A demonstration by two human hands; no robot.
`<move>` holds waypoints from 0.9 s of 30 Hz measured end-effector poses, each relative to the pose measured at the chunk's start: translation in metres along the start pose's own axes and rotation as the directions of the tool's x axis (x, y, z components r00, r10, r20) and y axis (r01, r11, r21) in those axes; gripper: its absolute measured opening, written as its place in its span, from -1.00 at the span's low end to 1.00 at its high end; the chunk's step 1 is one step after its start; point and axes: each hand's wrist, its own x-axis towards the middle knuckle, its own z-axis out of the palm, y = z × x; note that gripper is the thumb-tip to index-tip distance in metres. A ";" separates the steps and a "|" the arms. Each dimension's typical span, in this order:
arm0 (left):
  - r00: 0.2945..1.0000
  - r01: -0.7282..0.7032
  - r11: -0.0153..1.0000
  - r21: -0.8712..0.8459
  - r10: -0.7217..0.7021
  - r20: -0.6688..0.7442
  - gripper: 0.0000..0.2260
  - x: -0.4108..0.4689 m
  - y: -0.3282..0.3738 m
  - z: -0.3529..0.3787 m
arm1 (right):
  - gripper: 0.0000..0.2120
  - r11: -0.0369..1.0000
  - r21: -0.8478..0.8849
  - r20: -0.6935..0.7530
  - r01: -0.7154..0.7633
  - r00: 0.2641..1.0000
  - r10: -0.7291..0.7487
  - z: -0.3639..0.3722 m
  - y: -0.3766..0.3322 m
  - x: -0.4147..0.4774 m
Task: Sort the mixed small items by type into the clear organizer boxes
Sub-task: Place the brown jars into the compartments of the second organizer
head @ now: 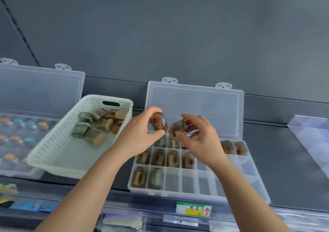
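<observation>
My left hand (142,128) pinches a small brown corked jar (159,122) above the clear organizer box (249,183). Beside it, my right hand (197,135) holds a second brown jar (179,127), its fingers curled round it. The two jars nearly touch, just over the box's back row. Several of the box's left and back compartments hold brown and green jars (156,178). The white perforated basket (58,153) to the left holds several loose green and brown corked jars (97,124).
A second clear organizer (17,171) with orange- and teal-capped items stands at far left, lid raised. The middle box's lid (195,107) stands open against the grey back panel. A clear sheet (309,135) lies at right. A shelf edge with a price tag (194,208) runs below.
</observation>
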 end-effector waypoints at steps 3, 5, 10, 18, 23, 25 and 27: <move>0.998 -0.027 0.999 0.039 0.025 0.059 -0.61 -0.007 0.030 0.035 | -0.53 0.997 -0.062 -0.022 -0.048 0.999 0.046 -0.035 0.023 -0.017; 0.996 -0.042 0.996 0.083 0.035 0.086 -0.62 -0.011 0.046 0.056 | -0.56 0.991 -0.109 -0.017 -0.075 0.997 0.074 -0.057 0.037 -0.028; 0.990 -0.071 0.968 0.240 0.039 0.135 -0.55 -0.017 0.068 0.099 | -0.59 0.973 -0.228 0.115 -0.019 0.992 0.047 -0.089 0.064 -0.049; 0.971 -0.099 0.900 0.425 -0.006 0.240 -0.60 -0.011 0.074 0.126 | -0.61 0.920 -0.387 0.246 0.060 0.969 0.040 -0.084 0.077 -0.052; 0.946 -0.171 0.833 0.526 -0.010 0.323 -0.65 -0.009 0.069 0.129 | -0.66 0.880 -0.469 0.341 0.081 0.935 0.095 -0.078 0.077 -0.050; 0.939 -0.199 0.807 0.556 -0.005 0.343 -0.65 -0.008 0.067 0.129 | -0.71 0.866 -0.491 0.368 0.093 0.923 0.110 -0.077 0.077 -0.048; 0.938 -0.212 0.795 0.569 0.001 0.347 -0.65 -0.006 0.066 0.129 | -0.76 0.860 -0.502 0.377 0.091 0.918 0.123 -0.076 0.077 -0.046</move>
